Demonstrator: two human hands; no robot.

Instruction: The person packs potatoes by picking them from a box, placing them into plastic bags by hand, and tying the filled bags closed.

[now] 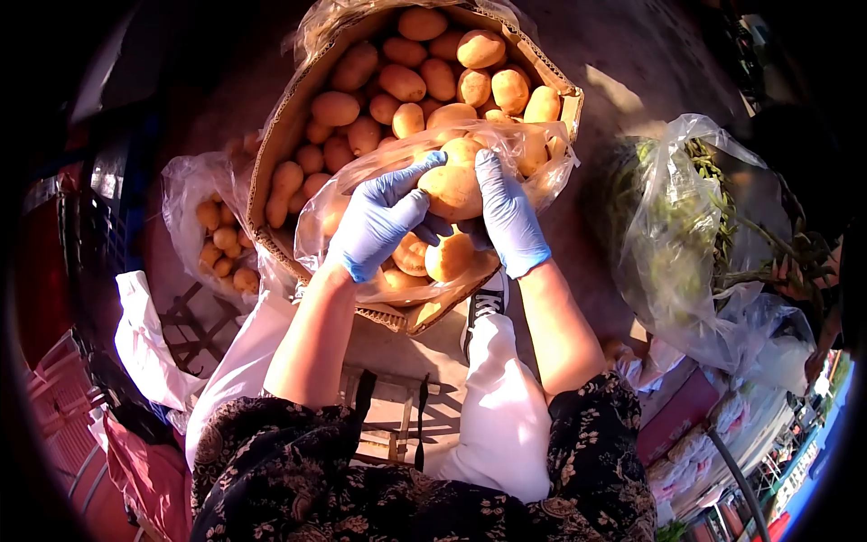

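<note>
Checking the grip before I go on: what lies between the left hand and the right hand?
In the head view, at least one potato lies between the left hand and the right hand, over an open plastic bag.

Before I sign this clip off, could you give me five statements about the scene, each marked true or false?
1. The left hand and right hand hold a potato between them. True.
2. Both hands are bare. False: both wear blue gloves.
3. The cardboard box contains many potatoes. True.
4. Nothing green appears in the picture. False: green produce lies to the right, in clear plastic.
5. The person wears black trousers. False: the trousers are white.
</note>
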